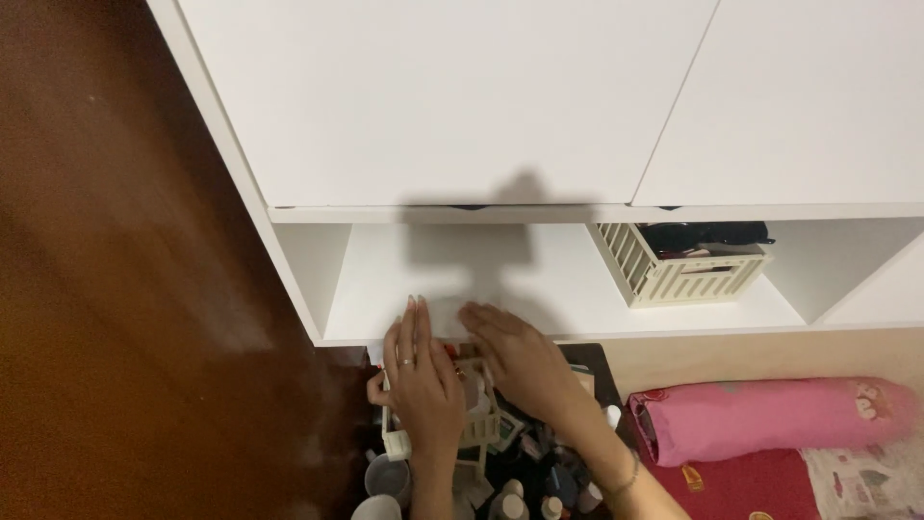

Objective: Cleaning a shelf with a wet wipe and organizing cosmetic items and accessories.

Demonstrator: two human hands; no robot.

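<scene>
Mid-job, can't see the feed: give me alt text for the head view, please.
Both hands, left hand and right hand, rest on a small cream slatted basket below an open white shelf. A matching crate sits on that shelf; bottles crowd underneath.

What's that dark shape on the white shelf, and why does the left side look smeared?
Head view: the dark shape is a shadow cast on the shelf's back wall above both hands, left hand and right hand, so the light comes from behind the person; the brown surface at left is blurred, with a dull sheen.
</scene>
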